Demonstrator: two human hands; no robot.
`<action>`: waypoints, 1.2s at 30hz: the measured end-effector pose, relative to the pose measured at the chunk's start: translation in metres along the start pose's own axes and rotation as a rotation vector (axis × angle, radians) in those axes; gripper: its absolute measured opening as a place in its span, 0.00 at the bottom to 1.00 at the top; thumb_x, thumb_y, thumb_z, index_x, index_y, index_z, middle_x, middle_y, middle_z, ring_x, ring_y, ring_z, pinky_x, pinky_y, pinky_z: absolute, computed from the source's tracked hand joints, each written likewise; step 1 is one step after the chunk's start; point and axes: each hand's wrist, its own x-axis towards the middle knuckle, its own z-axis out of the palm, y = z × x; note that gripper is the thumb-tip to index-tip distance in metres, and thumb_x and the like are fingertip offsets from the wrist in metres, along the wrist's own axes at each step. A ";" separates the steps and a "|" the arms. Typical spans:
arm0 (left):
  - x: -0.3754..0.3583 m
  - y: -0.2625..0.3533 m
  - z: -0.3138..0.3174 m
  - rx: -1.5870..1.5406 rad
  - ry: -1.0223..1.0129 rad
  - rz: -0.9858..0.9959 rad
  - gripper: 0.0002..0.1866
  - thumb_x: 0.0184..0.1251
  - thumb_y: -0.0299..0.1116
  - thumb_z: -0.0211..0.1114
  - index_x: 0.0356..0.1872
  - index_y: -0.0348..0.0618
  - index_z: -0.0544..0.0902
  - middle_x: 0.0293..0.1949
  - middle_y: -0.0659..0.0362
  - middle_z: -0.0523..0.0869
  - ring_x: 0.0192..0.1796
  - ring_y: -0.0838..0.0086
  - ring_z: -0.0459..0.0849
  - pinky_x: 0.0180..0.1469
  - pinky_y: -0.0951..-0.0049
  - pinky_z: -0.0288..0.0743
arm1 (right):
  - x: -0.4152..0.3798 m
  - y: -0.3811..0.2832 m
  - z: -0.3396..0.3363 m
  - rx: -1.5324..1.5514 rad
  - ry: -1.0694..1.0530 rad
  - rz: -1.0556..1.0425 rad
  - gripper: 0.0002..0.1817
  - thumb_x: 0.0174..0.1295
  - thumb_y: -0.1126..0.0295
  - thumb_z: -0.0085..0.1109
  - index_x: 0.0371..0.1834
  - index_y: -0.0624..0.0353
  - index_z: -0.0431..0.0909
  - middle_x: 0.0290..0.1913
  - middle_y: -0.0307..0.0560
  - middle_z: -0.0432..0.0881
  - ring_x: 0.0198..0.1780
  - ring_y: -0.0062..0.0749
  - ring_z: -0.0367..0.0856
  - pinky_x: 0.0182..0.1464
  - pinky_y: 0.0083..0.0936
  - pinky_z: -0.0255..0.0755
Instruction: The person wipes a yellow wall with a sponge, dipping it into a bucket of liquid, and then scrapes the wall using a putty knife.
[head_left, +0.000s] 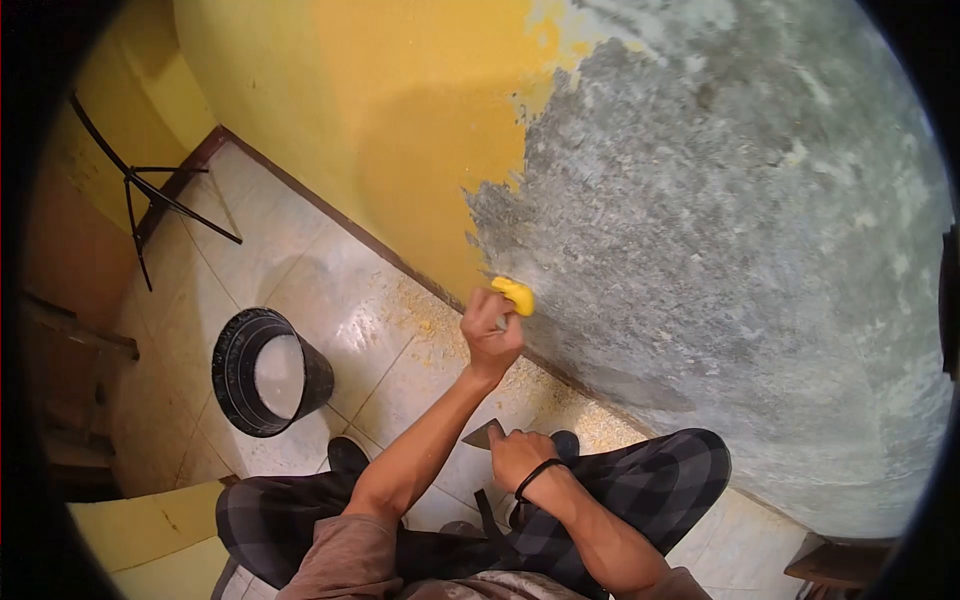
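My left hand [491,325] is raised near the foot of the wall, its fingers closed round a yellow sponge or cloth [515,296]. The yellow piece is at the lower edge between the yellow paint [420,150] and the bare grey wall [720,230]. Lower down, between my knees, my right hand [524,462] grips a scraper [482,435] whose flat metal blade points left. Its handle is hidden in the hand. A black band is round the right wrist.
A black bucket [320,376] with whitish liquid stands on the tiled floor at the left. Flakes and dust [590,422] lie along the wall's base. A black metal stand [150,188] is at the upper left, and a brown wooden object [840,563] at the lower right.
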 end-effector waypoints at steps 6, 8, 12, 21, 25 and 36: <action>-0.060 -0.087 -0.010 0.235 -0.397 0.177 0.07 0.37 0.16 0.60 0.20 0.38 0.72 0.28 0.51 0.73 0.35 0.53 0.73 0.34 0.62 0.68 | 0.013 0.009 0.018 0.004 -0.023 0.013 0.23 0.50 0.72 0.51 0.52 0.67 0.69 0.33 0.63 0.81 0.38 0.54 0.83 0.41 0.43 0.76; -0.082 -0.117 -0.018 0.220 -0.448 -0.029 0.06 0.39 0.17 0.59 0.20 0.38 0.74 0.28 0.50 0.73 0.35 0.52 0.73 0.37 0.59 0.68 | 0.014 0.009 0.022 -0.022 -0.038 0.048 0.24 0.50 0.72 0.51 0.53 0.67 0.69 0.34 0.63 0.82 0.38 0.55 0.82 0.41 0.43 0.76; -0.076 -0.128 -0.013 0.276 -0.359 -0.501 0.05 0.39 0.17 0.57 0.19 0.37 0.75 0.28 0.49 0.77 0.38 0.55 0.77 0.42 0.67 0.73 | 0.015 0.009 0.011 -0.053 -0.099 0.078 0.23 0.53 0.72 0.49 0.54 0.67 0.67 0.36 0.64 0.81 0.39 0.55 0.82 0.43 0.43 0.76; -0.082 -0.093 0.022 0.056 0.038 -1.075 0.03 0.43 0.21 0.57 0.20 0.38 0.79 0.28 0.50 0.81 0.32 0.61 0.80 0.38 0.68 0.73 | 0.030 0.002 0.017 -0.068 -0.210 0.081 0.24 0.54 0.72 0.48 0.56 0.68 0.66 0.39 0.67 0.80 0.42 0.57 0.81 0.45 0.44 0.75; -0.061 -0.097 0.024 0.052 -0.013 -1.536 0.04 0.44 0.22 0.57 0.23 0.39 0.80 0.27 0.48 0.83 0.32 0.63 0.82 0.39 0.68 0.74 | 0.035 0.007 0.027 -0.082 -0.147 0.058 0.21 0.54 0.70 0.49 0.53 0.64 0.68 0.37 0.65 0.81 0.40 0.57 0.81 0.45 0.45 0.74; -0.089 -0.050 0.012 -0.324 0.078 -1.241 0.10 0.57 0.28 0.63 0.39 0.34 0.78 0.35 0.54 0.84 0.37 0.72 0.83 0.41 0.74 0.75 | 0.033 0.002 0.031 -0.160 -0.122 0.033 0.22 0.54 0.70 0.47 0.54 0.66 0.67 0.35 0.64 0.81 0.38 0.54 0.82 0.43 0.44 0.75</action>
